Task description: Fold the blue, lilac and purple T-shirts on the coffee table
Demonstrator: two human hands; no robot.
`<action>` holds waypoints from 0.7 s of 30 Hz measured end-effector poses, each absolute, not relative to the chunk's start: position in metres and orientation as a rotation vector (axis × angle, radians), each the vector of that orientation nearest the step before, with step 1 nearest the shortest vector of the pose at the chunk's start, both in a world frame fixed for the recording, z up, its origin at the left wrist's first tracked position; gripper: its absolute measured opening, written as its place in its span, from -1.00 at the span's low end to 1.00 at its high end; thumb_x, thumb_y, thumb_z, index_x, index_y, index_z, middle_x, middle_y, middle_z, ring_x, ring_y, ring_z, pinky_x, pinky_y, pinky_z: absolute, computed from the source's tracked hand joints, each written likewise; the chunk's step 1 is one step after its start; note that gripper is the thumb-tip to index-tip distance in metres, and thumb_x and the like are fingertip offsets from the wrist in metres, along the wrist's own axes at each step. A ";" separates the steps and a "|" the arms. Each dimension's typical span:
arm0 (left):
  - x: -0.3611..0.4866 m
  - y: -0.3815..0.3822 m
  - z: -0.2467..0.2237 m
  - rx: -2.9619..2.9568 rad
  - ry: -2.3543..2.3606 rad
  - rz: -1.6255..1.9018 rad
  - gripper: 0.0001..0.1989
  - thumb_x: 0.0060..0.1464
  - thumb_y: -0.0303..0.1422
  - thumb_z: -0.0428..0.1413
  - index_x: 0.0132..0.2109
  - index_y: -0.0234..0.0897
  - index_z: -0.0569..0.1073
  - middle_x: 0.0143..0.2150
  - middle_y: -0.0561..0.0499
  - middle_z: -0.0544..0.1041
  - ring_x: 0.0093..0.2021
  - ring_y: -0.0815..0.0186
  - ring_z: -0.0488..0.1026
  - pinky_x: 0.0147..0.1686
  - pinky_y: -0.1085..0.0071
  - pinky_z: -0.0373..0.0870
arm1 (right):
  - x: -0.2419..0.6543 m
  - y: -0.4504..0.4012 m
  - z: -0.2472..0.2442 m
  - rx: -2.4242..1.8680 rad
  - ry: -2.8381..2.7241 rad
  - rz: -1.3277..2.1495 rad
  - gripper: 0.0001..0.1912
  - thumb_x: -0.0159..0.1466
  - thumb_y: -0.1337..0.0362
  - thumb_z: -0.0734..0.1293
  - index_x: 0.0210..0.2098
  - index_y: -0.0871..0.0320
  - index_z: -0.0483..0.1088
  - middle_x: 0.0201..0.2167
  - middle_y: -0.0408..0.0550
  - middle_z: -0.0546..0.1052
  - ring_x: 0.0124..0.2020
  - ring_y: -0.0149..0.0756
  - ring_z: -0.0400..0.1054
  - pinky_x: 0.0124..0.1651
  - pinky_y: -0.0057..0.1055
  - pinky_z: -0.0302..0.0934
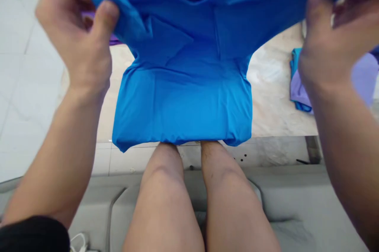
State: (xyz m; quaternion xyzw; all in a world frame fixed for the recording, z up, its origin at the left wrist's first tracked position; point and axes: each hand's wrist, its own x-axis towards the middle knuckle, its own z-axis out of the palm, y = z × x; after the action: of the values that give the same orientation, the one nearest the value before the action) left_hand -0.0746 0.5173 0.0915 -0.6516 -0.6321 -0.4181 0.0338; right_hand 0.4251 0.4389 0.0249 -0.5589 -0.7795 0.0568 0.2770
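A bright blue T-shirt (183,98) hangs stretched out in front of me, its neckline and pale label at the top of the view. My left hand (78,27) grips one shoulder side of it, thumb toward me. On the opposite side my right hand (331,34) pinches the other shoulder or sleeve; some of its fingers are hidden behind the cloth and the frame edge. The lower hem droops above my knees, with a few creases across the body of the shirt.
Behind the shirt is a pale marble-look table (278,98). Folded purple and blue clothes (299,86) lie at its right, partly behind my right wrist. More purple cloth (114,40) shows beside my left hand. I sit on a grey sofa (296,192); a white cable (79,240) lies at lower left.
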 end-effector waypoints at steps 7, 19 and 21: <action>-0.097 0.327 0.040 -2.256 -2.389 -1.013 -0.86 0.40 -0.07 0.21 -0.01 0.24 0.67 0.08 0.24 0.68 0.17 0.15 0.64 0.29 0.00 0.55 | 0.428 0.336 0.026 -1.595 -2.009 0.339 -0.66 0.56 0.10 0.23 -0.09 0.03 0.64 0.06 0.04 0.67 0.17 0.06 0.60 0.12 0.11 0.52; -0.021 0.436 -0.009 -2.576 -2.300 -0.205 -0.31 0.62 -0.14 -0.13 0.68 -0.31 -0.07 0.76 -0.12 -0.17 0.74 0.00 -0.29 0.66 -0.21 -0.39 | 0.310 0.452 -0.011 -1.713 -2.417 0.354 -0.20 0.64 -0.03 0.16 0.63 0.41 0.03 0.68 0.35 -0.19 0.69 0.33 -0.28 0.63 0.40 -0.33; -0.017 0.478 -0.006 -2.559 -2.344 -0.033 -0.31 0.65 -0.20 -0.13 0.68 -0.32 -0.20 0.77 -0.06 -0.30 0.73 0.08 -0.39 0.67 -0.16 -0.48 | 0.315 0.500 -0.009 -1.694 -2.427 0.375 -0.17 0.63 -0.08 0.05 0.60 0.50 0.05 0.67 0.36 -0.20 0.68 0.33 -0.32 0.61 0.24 -0.42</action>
State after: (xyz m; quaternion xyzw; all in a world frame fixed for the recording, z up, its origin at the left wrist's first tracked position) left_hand -0.0174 0.4778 -0.0063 -0.7273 -0.6664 -0.0094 -0.1637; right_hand 0.3153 0.4997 -0.0087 -0.5661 -0.8109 0.1254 0.0789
